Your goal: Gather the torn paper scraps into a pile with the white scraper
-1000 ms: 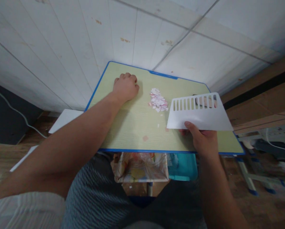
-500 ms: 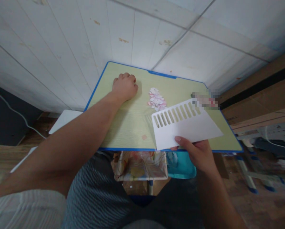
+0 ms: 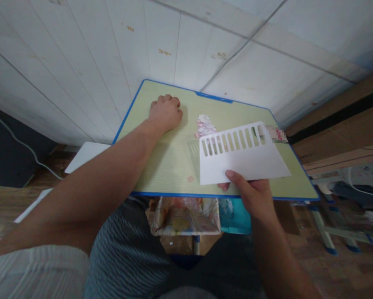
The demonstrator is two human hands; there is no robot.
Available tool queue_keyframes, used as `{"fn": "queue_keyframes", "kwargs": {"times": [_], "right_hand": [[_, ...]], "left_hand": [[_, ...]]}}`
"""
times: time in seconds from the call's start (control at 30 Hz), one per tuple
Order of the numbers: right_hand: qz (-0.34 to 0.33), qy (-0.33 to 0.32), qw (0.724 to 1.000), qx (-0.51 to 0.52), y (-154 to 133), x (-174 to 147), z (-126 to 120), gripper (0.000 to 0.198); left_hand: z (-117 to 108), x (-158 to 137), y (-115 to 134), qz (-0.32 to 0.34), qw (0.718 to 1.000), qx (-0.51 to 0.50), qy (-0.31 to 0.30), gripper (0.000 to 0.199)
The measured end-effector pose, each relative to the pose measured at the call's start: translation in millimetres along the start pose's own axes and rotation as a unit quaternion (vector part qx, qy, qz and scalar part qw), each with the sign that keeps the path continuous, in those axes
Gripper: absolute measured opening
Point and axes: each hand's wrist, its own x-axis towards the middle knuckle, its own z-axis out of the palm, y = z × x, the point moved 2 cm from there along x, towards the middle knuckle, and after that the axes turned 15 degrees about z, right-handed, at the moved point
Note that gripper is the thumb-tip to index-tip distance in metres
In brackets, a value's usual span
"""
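Observation:
My right hand [image 3: 251, 193] pinches the lower edge of a white card with a row of long slots [image 3: 233, 164], thumb on top and fingertips underneath. The card hangs tilted above the table's right half, and its slotted edge covers part of a small pile of pink and white paper bits [image 3: 205, 126]. Through some slots the pale green tabletop shows. My left hand [image 3: 166, 113] rests on the table left of the pile, fingers curled in and knuckles up; nothing shows in it. One loose pinkish scrap [image 3: 190, 179] lies near the front edge.
The green table [image 3: 161, 166] has a blue rim and stands against a white panelled wall [image 3: 161, 37]. Below its front edge are a patterned cloth-lined bin [image 3: 186, 224] and a turquoise container [image 3: 236, 220]. Cardboard boxes [image 3: 345, 128] stand at the right. A blurred-out item [image 3: 276, 133] lies at the table's right side.
My right hand has raised the slotted card and shifted it slightly away from me, so it now overlaps the paper pile more. My left hand stays in place.

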Motion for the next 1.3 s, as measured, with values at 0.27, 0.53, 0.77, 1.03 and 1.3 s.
{"fn": "queue_keyframes", "kwargs": {"times": [0.27, 0.53, 0.77, 1.03, 1.3], "right_hand": [[-0.007, 0.014, 1.0, -0.023, 10.7, 6.9, 20.0, 0.045], [0.005, -0.013, 1.0, 0.007, 11.0, 5.1, 12.6, 0.035], [0.014, -0.031, 0.999, -0.017, 16.3, 3.5, 17.2, 0.041], [0.035, -0.049, 0.998, 0.031, 7.5, 5.7, 5.4, 0.033], [0.015, 0.042, 0.999, -0.005, -2.6, 21.7, 12.1, 0.039]], "left_hand": [[1.0, -1.0, -1.5, 0.0, 0.999, -0.03, 0.02, 0.055], [-7.3, -4.5, 3.1, -0.003, 0.999, -0.047, 0.014, 0.049], [-16.9, -12.2, 12.8, -0.008, 1.0, -0.026, -0.005, 0.041], [-14.9, -10.6, 9.2, -0.003, 1.0, -0.031, 0.003, 0.043], [-13.1, 0.7, -0.1, -0.009, 0.999, -0.037, 0.01, 0.042]]}}
